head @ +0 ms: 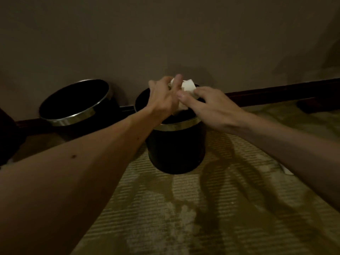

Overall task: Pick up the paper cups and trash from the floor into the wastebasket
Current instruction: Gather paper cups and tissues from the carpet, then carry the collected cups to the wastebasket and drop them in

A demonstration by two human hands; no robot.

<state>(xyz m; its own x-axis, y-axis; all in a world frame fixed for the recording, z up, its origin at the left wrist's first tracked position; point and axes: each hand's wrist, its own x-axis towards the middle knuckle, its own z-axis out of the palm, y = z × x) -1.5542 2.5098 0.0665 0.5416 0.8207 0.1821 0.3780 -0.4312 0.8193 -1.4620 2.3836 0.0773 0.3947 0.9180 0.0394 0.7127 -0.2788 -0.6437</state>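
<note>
Holding cups [188, 86] and trash [182, 107] over wastebasket [176, 144]: left hand [161, 96] fingers curled round the bundle, right hand [211, 107] fingers near straight, touching a cup. Not dropped yet. White scrap [287, 170] on floor [202, 208] likely left to collect.

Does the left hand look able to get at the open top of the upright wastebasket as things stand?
Probably yes. The left hand, gripping white paper cups, is directly above the wastebasket, whose top has no lid. Only the right hand is close, touching the cups from the side.
</note>
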